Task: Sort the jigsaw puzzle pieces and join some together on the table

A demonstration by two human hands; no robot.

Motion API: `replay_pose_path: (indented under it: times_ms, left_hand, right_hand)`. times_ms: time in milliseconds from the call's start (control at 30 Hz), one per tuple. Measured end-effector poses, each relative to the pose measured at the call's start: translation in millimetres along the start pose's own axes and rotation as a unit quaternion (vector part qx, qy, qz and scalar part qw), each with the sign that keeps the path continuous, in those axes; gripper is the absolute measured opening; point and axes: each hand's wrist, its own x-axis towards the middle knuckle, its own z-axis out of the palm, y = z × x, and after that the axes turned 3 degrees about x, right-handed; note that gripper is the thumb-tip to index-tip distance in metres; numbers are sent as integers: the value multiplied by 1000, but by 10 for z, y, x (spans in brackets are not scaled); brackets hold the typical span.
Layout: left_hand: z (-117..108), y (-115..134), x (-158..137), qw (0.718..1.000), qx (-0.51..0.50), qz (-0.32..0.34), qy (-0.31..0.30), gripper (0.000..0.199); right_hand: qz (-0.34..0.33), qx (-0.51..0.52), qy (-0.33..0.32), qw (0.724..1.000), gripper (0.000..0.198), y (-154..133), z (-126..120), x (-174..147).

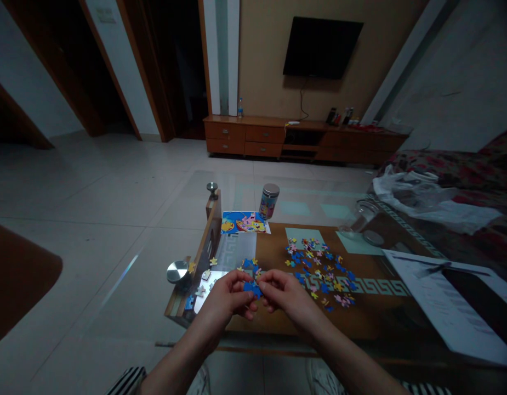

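Blue jigsaw puzzle pieces (252, 287) are pinched between my two hands, above the near part of the glass table. My left hand (228, 296) grips them from the left with thumb and fingers closed. From the right, my right hand (280, 289) pinches at their edge, fingertips nearly meeting the left ones. Just beyond my hands lie a few more puzzle pieces (249, 263), partly hidden. A wide scatter of loose puzzle pieces (319, 266) in blue, yellow and pink spreads to the right. Several pieces, some pale side up (200, 291), rest left of my left hand.
A cartoon picture sheet (245, 222) lies at the table's far side beside a printed tin (269, 201). On the right are a clear jar (360, 216), papers (434, 307) with a pen (436, 268), a black phone-like slab (479, 299) and a plastic bag (426, 197).
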Motion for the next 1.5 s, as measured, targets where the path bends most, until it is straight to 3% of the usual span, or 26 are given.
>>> replay_pose_path:
  times_ms: [200, 800, 1500]
  left_hand:
    - [-14, -68, 2, 1000, 15, 12, 4, 35]
    - [-46, -114, 28, 999, 4, 15, 30, 35]
    - [-65, -93, 28, 999, 2, 12, 36, 42]
  right_hand:
    - [9, 1, 9, 1000, 30, 1, 1, 7]
    - [-8, -26, -12, 1000, 31, 38, 0, 80]
    - [-26, -42, -17, 999, 20, 45, -3, 88]
